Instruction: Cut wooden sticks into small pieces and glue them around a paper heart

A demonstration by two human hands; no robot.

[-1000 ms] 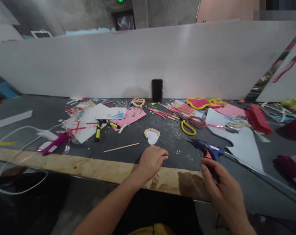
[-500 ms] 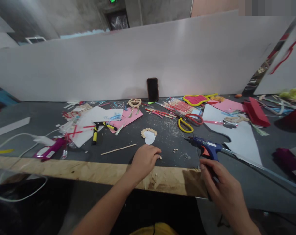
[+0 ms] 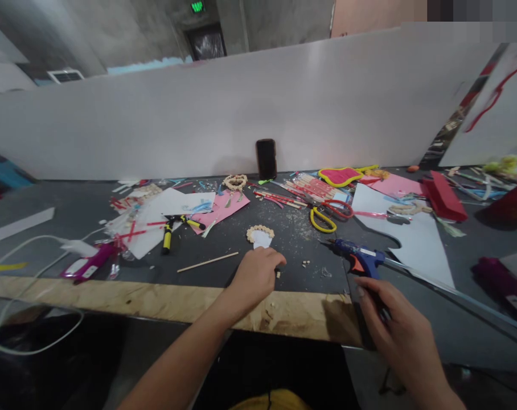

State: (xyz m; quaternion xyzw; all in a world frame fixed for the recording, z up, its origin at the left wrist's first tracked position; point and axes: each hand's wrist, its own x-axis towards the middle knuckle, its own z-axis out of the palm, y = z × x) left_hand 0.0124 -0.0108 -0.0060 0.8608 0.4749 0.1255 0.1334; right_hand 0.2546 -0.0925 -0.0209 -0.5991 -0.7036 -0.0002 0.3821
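My left hand is at the front middle of the table, fingers bent down and together. It covers the lower tip of a white paper heart edged along the top with small pale wooden pieces. Whatever its fingertips hold is hidden. One loose wooden piece lies just right of them. At the front right edge my right hand has closed fingers, with something dark between them that I cannot make out. Just above it is a blue hot glue gun, nozzle to the left, with a long clear glue stick behind.
Left of my left hand lie a thin wooden stick and yellow-black pliers. Scissors with yellow and red handles lie behind the glue gun. A phone leans on the white partition. Papers and craft scraps line the back.
My left hand has moved slightly up toward the heart and covers more of it. The loose wooden piece now shows apart from its fingers. My right hand has shifted slightly right.
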